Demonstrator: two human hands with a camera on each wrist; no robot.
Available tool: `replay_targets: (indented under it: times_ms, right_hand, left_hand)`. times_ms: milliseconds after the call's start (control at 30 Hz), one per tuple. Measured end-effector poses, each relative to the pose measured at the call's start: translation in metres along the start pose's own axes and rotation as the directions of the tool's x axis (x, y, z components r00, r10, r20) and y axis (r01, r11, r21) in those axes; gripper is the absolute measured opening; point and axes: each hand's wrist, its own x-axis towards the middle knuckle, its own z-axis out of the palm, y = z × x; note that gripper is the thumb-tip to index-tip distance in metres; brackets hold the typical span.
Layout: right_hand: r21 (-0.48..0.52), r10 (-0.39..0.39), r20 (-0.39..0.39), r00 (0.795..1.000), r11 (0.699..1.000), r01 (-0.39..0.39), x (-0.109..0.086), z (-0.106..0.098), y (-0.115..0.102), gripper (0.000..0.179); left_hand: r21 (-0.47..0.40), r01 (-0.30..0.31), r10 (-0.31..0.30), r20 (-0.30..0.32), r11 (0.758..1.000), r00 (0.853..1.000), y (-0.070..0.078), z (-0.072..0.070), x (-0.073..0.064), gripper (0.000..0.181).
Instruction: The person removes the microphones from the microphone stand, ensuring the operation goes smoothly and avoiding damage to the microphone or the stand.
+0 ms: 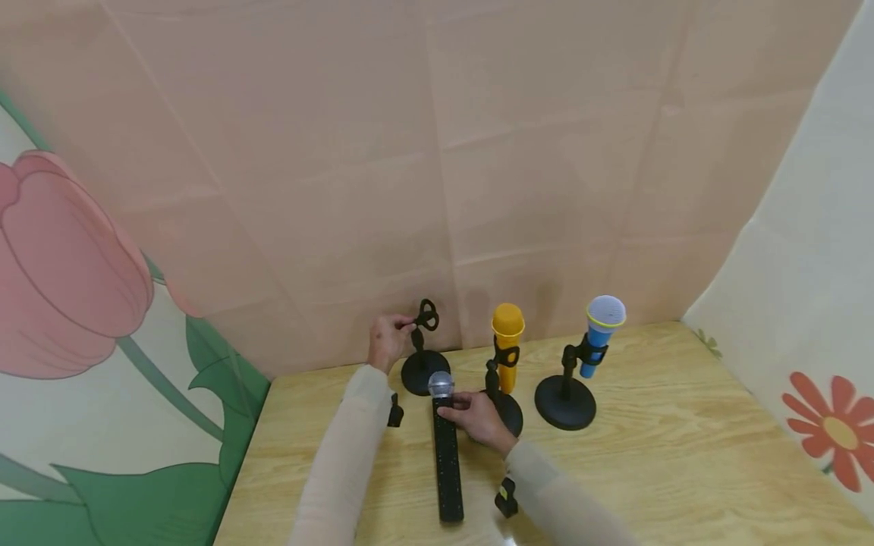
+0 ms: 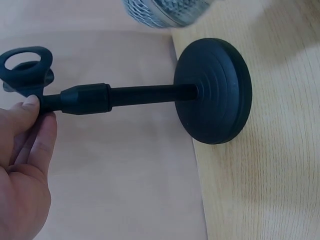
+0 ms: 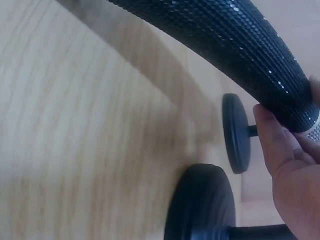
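With thumb and fingers, my left hand [image 1: 388, 340] pinches the neck of a black microphone stand [image 2: 145, 95], just below its clip [image 2: 26, 70]. That stand has a round base [image 1: 425, 371] on the table near the back wall, and its clip holds nothing. My right hand [image 1: 478, 418] grips a black, glittery microphone [image 1: 447, 462] near its silver mesh head [image 1: 440, 384]. The microphone's head points toward the stand, its long handle toward the table's front. In the right wrist view the sparkly handle [image 3: 225, 47] slants above the wood, casting a shadow.
Right of my right hand stands a second stand holding a yellow microphone [image 1: 508, 322]; my hand partly covers its base [image 1: 508, 417]. Farther right, a third stand [image 1: 565, 402] holds a blue microphone [image 1: 601, 334]. A pinkish cloth wall [image 1: 341, 189] rises behind the wooden table [image 1: 655, 447].
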Motion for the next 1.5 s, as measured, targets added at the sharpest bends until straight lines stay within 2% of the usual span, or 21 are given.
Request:
replay_targets:
  times_ms: [133, 300, 600, 1000, 1400, 1500]
  right_hand:
    - [-0.035, 0.002, -0.025, 1.000, 0.999, -0.003, 0.002, 0.007, 0.003, 0.045]
    - [-0.056, 0.053, -0.038, 0.998, 0.997, -0.056, 0.003, 0.014, 0.004, 0.047]
    - [-0.078, 0.095, -0.066, 0.993, 0.992, -0.100, 0.003, 0.021, 0.010, 0.046]
    - [-0.152, 0.085, -0.117, 0.990, 0.983, -0.102, 0.005, 0.029, 0.018, 0.037]
    - [-0.180, 0.028, -0.112, 0.993, 0.982, -0.048, 0.004, 0.033, 0.020, 0.029]
    - [-0.184, 0.037, -0.116, 0.993, 0.981, -0.058, 0.004, 0.033, 0.019, 0.028]
  left_hand:
    - [0.005, 0.002, -0.002, -0.007, 1.000, 1.000, 0.000, -0.001, 0.000, 0.009]
    - [0.000, -0.001, 0.001, -0.014, 1.000, 1.000, 0.001, -0.002, -0.001, 0.009]
    - [-0.020, 0.051, -0.051, 0.004, 0.998, 0.999, 0.001, -0.001, -0.001, 0.010]
    - [-0.003, 0.000, 0.000, -0.015, 1.000, 1.000, -0.001, -0.002, -0.001, 0.008]
    - [0.001, 0.036, -0.036, 0.001, 0.999, 0.999, 0.000, -0.002, -0.001, 0.010]
    - [0.003, 0.047, -0.047, 0.000, 0.999, 0.999, 0.002, -0.003, -0.001, 0.010]
